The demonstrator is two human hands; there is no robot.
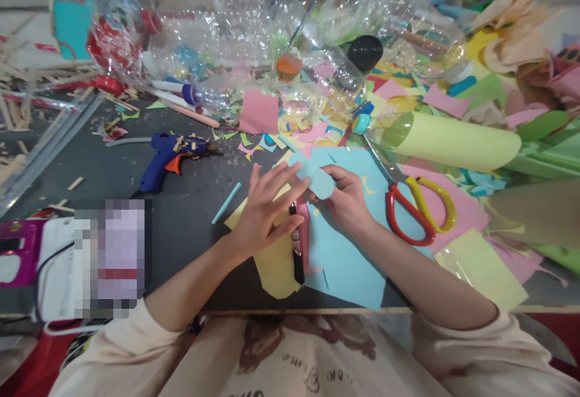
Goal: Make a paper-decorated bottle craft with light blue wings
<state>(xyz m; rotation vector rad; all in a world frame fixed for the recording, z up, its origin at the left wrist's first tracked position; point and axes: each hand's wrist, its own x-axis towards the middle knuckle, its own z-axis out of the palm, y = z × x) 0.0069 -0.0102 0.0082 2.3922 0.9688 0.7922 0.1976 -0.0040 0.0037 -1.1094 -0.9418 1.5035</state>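
Between the fingers and thumb of my right hand (347, 197) is a small light-blue paper piece (322, 184) with a rounded outline. My left hand (272, 203) is spread out beside it, fingertips close to its left edge; whether they touch I cannot tell. Under both hands lie a large blue paper sheet (348, 264) and a yellow paper sheet (276, 267). A black-handled cutter (298, 258) rests on a pink strip below my left thumb. Scissors (421, 211) with red and yellow handles lie right of my right hand.
A blue glue gun (158, 161) lies at the left, near a thin blue paper strip (226, 203). Clear plastic bottles (254, 28) pile up along the back. Paper scraps (258, 112) and a bottle with yellow-green paper (457, 140) crowd the right. A purple box (20, 252) stands left.
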